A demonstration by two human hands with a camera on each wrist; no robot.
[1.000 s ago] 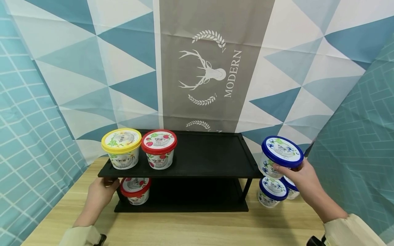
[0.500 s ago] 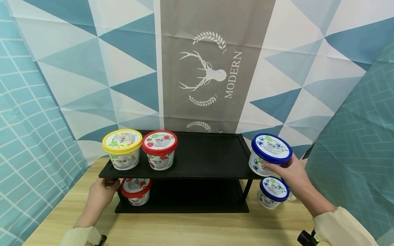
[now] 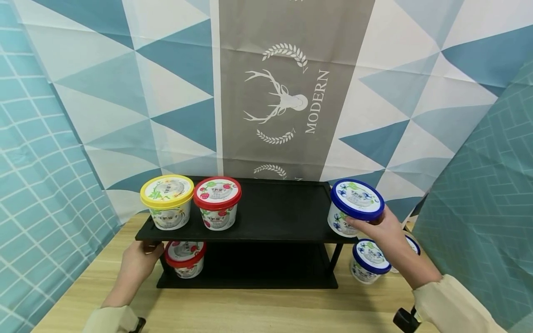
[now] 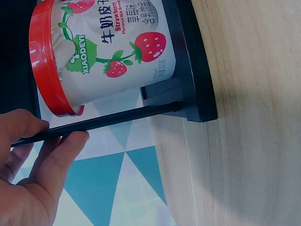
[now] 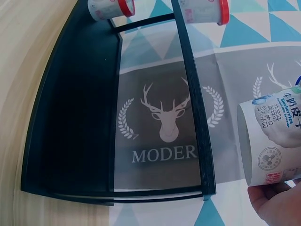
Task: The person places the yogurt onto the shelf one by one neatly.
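Note:
My right hand (image 3: 385,233) grips a blue-lidded blueberry milk tub (image 3: 354,206) at the right end of the black two-tier shelf (image 3: 283,210). In the right wrist view the tub's white base (image 5: 270,141) appears above the upper tier, apart from it. My left hand (image 3: 139,262) holds the shelf's left side. The left wrist view shows its thumb and fingers pinching the thin black upright (image 4: 117,117). A yellow-lidded tub (image 3: 167,203) and a red-lidded tub (image 3: 217,203) stand on the upper tier's left part. Another red-lidded strawberry tub (image 3: 185,261) sits below, on the lower tier.
To the right of the shelf, another blue-lidded tub (image 3: 369,261) stands on the wooden table (image 3: 258,307), with one more (image 3: 412,245) partly hidden behind my right forearm. A patterned cloth (image 3: 287,92) with a deer print hangs behind the shelf.
My right hand has carried the blue-lidded tub leftward, from beside the shelf to the upper tier's right end. The left hand stays in place on the shelf's side.

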